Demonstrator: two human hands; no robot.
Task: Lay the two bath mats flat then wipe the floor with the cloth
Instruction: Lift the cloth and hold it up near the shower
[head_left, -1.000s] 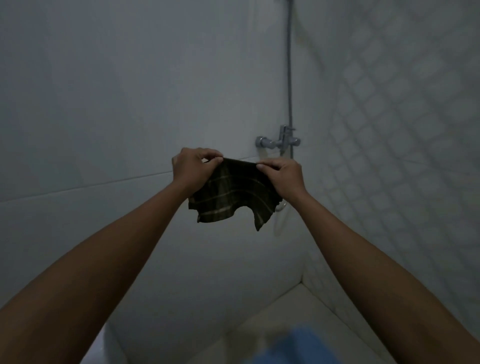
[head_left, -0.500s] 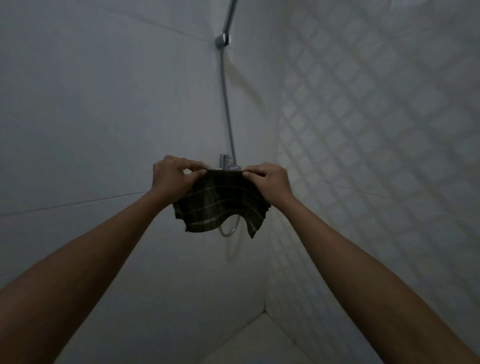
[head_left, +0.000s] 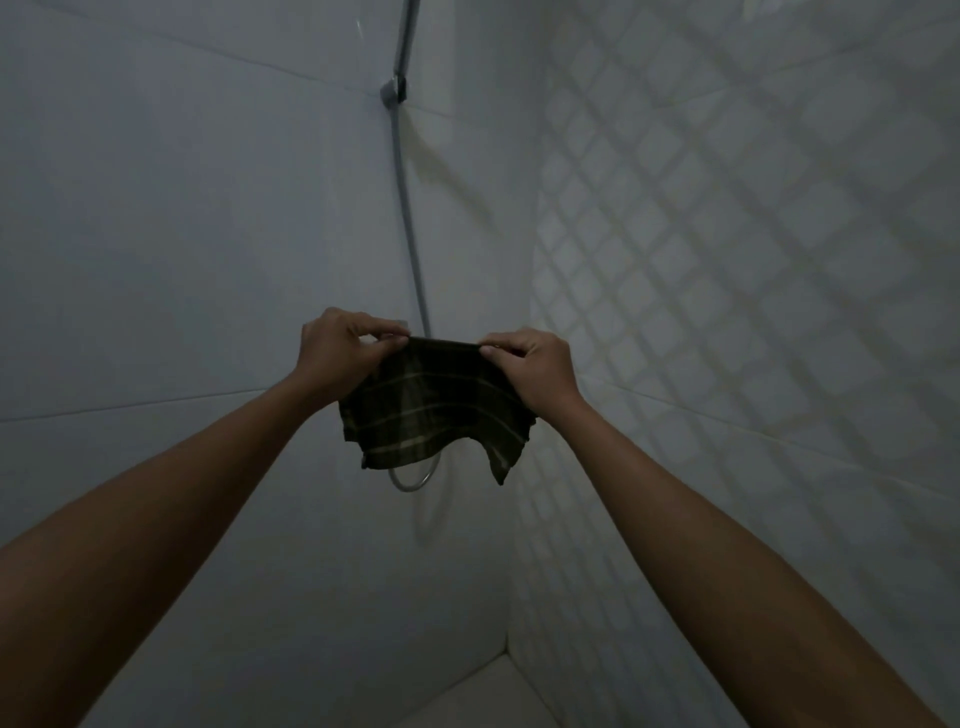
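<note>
View tilted upward | both hands' fingers pinch dark, seemingly plaid cloth (head_left: 434, 415) | hanging limp

Only a pale corner of the floor (head_left: 483, 696) shows, where the two tiled walls meet.

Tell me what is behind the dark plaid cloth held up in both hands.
Behind the cloth runs the shower hose: it drops down the wall, vanishes behind the top edge, and its loop shows again below. Whatever fitting the hose joins there is covered.
</note>
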